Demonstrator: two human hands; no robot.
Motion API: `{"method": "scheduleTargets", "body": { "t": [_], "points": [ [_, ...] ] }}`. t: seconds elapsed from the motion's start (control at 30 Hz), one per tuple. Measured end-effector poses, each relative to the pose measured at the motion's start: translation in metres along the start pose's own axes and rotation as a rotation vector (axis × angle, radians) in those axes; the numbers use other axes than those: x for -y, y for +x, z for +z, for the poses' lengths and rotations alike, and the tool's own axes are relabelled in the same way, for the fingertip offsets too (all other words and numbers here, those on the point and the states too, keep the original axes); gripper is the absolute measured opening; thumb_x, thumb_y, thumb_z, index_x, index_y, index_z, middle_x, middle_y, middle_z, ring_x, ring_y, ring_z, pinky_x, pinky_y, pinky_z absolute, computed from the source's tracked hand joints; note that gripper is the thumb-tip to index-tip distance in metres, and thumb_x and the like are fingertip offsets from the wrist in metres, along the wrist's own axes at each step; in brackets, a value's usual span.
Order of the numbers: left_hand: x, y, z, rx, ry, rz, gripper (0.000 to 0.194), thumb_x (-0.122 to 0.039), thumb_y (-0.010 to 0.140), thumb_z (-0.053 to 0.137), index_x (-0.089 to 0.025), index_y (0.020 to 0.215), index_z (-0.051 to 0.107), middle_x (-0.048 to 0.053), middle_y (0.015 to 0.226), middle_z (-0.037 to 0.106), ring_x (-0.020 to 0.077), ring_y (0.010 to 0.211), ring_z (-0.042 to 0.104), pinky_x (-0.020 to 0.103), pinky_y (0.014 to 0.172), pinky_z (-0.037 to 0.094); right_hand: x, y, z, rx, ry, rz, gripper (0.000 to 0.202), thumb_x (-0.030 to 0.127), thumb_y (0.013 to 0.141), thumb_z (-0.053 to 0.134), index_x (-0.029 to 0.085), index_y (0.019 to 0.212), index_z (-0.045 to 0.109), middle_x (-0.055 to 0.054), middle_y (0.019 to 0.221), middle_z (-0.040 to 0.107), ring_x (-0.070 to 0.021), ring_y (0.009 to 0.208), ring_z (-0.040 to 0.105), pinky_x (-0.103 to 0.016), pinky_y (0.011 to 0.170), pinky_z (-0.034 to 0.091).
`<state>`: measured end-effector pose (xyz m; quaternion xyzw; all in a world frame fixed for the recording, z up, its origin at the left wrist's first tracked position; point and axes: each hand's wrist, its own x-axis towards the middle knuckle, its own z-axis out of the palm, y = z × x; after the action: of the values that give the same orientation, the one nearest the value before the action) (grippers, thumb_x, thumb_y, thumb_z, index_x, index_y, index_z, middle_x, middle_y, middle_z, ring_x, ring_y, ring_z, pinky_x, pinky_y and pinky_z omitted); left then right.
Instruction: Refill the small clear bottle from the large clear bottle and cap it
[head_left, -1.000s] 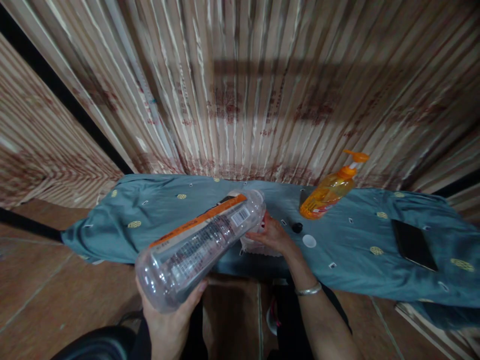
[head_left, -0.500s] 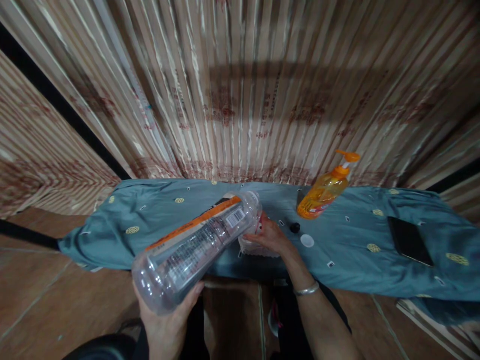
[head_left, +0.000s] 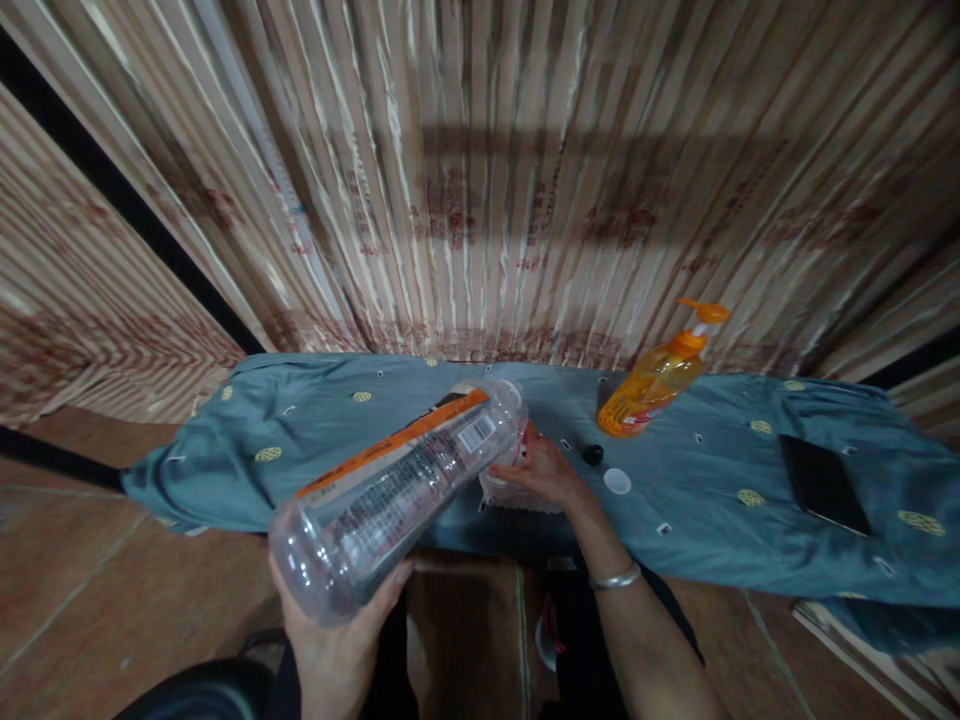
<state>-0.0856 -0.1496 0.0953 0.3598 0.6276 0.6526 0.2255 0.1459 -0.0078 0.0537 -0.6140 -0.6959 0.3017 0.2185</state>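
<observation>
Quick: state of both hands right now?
Left hand: holding the bottle near its base.
Right hand: by its neck, fingertips hidden; grip can't be told.

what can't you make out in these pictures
In the head view:
Small print on the label of the clear bottle: blurred.
Most of the pale thing: hidden by the right hand and clear bottle.
Rest of the black curved thing, lower left: cut off by the bottom edge.

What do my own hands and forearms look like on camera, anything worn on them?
Both hands are bare, with no gloves. The right hand has a smooth, rounded silver bangle at the wrist, and no sleeve shows on that forearm. The left hand shows no jewellery; its forearm is out of frame.
</observation>
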Motion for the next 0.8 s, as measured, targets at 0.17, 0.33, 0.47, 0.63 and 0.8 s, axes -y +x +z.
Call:
{"method": "scheduleTargets", "body": {
  "t": [0.17,0.33,0.47,0.63,0.8],
  "points": [
    [-0.001,-0.001,0.0,-0.011,0.014,0.003,0.108,-0.029,0.041,0.095,-0.021,0.137,0.047,0.014,0.13,0.059,0.033,0.114,0.061,0.047,0.097,0.051,0.001,-0.001,-0.001,0.002,0.0,-0.003,0.069,0.041,0.07,0.078,0.019,0.128,0.048,-0.009,0.111,0.072,-0.0277,0.099,0.069,-0.035,0.083,0.051],
    [-0.002,-0.002,0.002,0.001,0.011,-0.001,0.111,-0.032,0.042,0.094,-0.021,0.141,0.044,0.016,0.135,0.055,0.0337,0.116,0.059,0.047,0.097,0.051,-0.001,0.0,0.001,-0.012,-0.002,-0.016,0.07,0.042,0.07,0.077,0.017,0.127,0.047,-0.011,0.11,0.072,-0.0288,0.098,0.07,-0.035,0.082,0.052],
    [-0.002,-0.004,0.005,-0.006,-0.053,-0.036,0.113,-0.032,0.043,0.094,-0.021,0.142,0.042,0.016,0.133,0.056,0.0344,0.116,0.059,0.048,0.095,0.052,-0.002,0.001,0.002,-0.019,0.007,-0.008,0.072,0.044,0.068,0.078,0.018,0.128,0.047,-0.01,0.11,0.072,-0.0285,0.099,0.07,-0.036,0.083,0.052],
    [-0.009,-0.007,0.008,-0.02,-0.042,-0.016,0.101,-0.031,0.045,0.094,-0.023,0.134,0.048,0.012,0.129,0.057,0.0329,0.116,0.059,0.048,0.098,0.05,-0.003,0.001,0.002,-0.01,-0.004,-0.014,0.072,0.045,0.068,0.077,0.016,0.127,0.047,-0.012,0.109,0.071,-0.0302,0.1,0.069,-0.038,0.084,0.052],
    [-0.014,-0.006,0.008,-0.022,-0.031,0.004,0.105,-0.03,0.045,0.093,-0.022,0.138,0.046,0.014,0.132,0.056,0.033,0.117,0.058,0.049,0.1,0.048,-0.003,0.001,0.002,-0.002,0.004,-0.024,0.075,0.044,0.069,0.077,0.016,0.13,0.044,-0.012,0.112,0.071,-0.0292,0.103,0.069,-0.036,0.086,0.051]
  ]
}}
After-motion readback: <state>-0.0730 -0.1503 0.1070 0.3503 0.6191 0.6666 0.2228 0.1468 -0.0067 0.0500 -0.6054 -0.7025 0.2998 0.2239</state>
